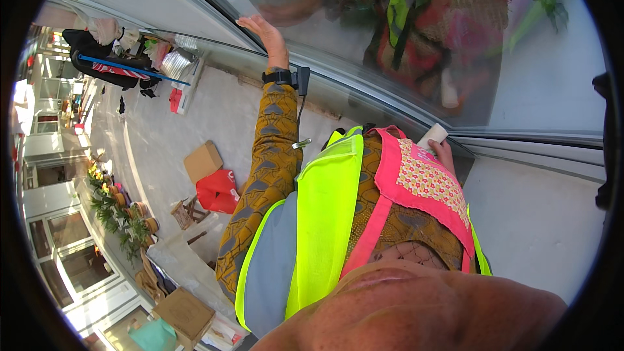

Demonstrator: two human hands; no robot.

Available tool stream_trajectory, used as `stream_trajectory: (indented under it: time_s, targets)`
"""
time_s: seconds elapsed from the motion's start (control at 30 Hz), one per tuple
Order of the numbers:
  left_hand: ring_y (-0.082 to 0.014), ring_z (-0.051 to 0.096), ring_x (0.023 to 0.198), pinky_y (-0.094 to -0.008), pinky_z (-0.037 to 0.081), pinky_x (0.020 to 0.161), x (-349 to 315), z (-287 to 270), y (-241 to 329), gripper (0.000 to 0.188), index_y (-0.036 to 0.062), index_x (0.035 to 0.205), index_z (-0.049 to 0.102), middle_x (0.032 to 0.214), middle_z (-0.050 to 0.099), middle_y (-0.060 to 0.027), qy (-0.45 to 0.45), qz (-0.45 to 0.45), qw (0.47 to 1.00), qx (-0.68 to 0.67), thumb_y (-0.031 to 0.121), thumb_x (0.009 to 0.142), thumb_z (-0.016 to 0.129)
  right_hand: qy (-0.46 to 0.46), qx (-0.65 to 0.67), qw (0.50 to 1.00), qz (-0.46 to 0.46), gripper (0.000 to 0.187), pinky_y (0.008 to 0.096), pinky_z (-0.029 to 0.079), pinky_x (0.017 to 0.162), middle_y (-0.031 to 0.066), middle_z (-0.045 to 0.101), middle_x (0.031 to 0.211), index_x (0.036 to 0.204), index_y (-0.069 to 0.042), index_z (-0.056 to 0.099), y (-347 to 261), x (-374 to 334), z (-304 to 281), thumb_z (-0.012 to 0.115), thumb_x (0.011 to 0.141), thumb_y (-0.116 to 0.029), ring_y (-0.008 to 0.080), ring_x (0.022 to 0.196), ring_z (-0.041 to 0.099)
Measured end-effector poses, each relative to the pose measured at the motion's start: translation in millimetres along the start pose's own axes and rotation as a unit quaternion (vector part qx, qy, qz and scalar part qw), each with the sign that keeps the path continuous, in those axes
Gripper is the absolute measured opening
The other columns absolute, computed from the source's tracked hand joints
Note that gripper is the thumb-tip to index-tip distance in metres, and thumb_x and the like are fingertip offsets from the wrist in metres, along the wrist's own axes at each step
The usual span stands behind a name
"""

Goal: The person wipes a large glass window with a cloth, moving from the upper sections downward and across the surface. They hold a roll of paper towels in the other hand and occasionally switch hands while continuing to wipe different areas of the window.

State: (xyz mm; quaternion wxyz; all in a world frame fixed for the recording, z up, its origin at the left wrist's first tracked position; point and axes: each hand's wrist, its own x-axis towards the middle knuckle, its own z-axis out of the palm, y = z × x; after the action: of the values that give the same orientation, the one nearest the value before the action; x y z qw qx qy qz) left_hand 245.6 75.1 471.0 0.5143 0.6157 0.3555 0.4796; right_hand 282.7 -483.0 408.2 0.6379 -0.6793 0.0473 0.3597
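Note:
My left hand [265, 34] is raised by the metal frame [338, 84] of a large glass pane [338, 39], fingers stretched out and nothing visible in them. I cannot tell whether it touches the frame. Around that wrist sits a black strap [281, 77] with a small device and cable. Low by the glass, my right hand [444, 155] is partly hidden behind the pink flowered apron [422, 182]. Its fingers are closed on a white cylinder [433, 136], whose kind I cannot make out.
Behind the glass are leafy plants [406, 0] and wrapped pots, mixed with reflections. To the left, a cardboard box [203, 161], a red bag [218, 191] and a small wooden stool [188, 213] stand on the floor. Potted plants [120, 208] line the far side.

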Motion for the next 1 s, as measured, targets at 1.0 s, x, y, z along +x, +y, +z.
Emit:
stream_trajectory:
  time_s: [1.0]
  targets:
    - [-0.037, -0.014, 0.152, -0.047, -0.006, 0.122, 74, 15, 185, 0.107, -0.0059, 0.155, -0.006, 0.162, -0.016, -0.0268, 0.006, 0.328, 0.938, 0.113, 0.076, 0.094, 0.026, -0.006, 0.033, 0.998, -0.061, 0.042, 0.0336, 0.053, 0.08, 0.0104, 0.066, 0.104, 0.12, 0.001, 0.056, -8, 17, 18, 0.067, 0.088, -0.024, 0.019, 0.09, 0.066]
